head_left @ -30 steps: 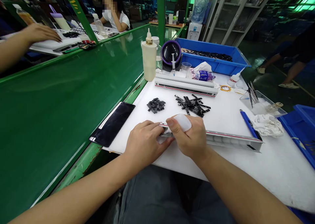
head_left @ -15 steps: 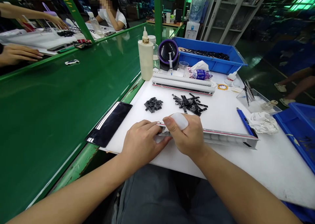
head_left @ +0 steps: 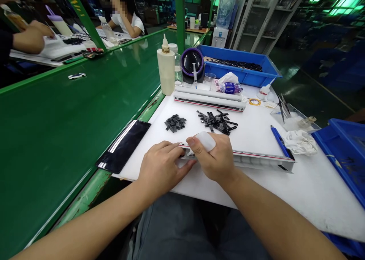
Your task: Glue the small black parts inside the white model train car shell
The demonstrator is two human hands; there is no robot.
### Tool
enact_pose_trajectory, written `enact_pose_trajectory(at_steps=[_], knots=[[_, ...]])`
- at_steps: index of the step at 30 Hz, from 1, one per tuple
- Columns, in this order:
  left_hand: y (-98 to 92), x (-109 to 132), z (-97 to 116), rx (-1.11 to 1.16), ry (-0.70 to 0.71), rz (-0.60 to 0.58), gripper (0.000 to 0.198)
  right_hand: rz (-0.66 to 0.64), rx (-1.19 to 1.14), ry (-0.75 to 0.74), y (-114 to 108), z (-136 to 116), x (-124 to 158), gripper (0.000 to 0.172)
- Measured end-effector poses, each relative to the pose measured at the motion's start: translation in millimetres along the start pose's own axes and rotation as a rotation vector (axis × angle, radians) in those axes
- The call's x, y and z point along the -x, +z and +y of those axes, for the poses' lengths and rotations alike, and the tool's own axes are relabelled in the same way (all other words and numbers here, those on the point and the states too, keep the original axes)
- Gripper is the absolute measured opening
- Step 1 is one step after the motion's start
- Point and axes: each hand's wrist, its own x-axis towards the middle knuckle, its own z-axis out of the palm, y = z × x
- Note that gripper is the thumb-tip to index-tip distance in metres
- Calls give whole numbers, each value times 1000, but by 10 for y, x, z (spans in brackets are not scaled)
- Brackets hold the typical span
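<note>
Head view: with my left hand I hold the left end of a long white piece, fingers curled over its top edge and thumb tucked below. It stretches out to the right past my knuckles, a red line along its edge and a dark patch near the far end. My right hand is closed around a rounded white object, whose smooth top shows above my thumb; its lower part is hidden by my grip. Both sets of fingers sit near each other; I can't tell whether the right ones also touch the long piece.

Just beyond my fingers lie two heaps: small black pieces ahead of my left ones, and black strips ahead of my right. Farther ahead rests a second white piece, also red-lined, with a cream bottle near its left end. Well to the left of my fingers is a dark glossy panel. Well to their right, a blue tool lies beside a crumpled white cloth.
</note>
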Motion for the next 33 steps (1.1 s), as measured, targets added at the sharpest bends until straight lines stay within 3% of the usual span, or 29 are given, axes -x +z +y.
enact_pose_trajectory(at_steps=[5, 8, 10, 13, 17, 20, 24, 29, 33], knots=[[-4, 5, -2, -8, 2, 2, 29, -1, -15, 17, 36, 6, 33, 46], [-6, 0, -11, -13, 23, 16, 29, 100, -139, 98, -47, -34, 18, 42], [-10, -4, -19, -17, 40, 28, 28, 286, -299, 158, -249, -56, -45, 38], [-8, -9, -37, -9, 71, 42, 27, 476, -486, 147, -788, -1, -209, 33], [5, -13, -67, -12, 101, 74, 27, 376, -409, 243, -1570, 339, -378, 27], [15, -6, -91, -25, 120, 93, 28, 320, -465, 394, -1879, 703, -375, 28], [39, -1, -121, -31, 140, 124, 28, 217, -493, 502, -1938, 1043, -273, 35], [62, -13, -140, -28, 149, 141, 28, -66, 39, 550, -1875, 1174, -210, 35], [65, -19, -158, 11, 142, 144, 29, -163, 318, 540, -1818, 1204, -211, 24]])
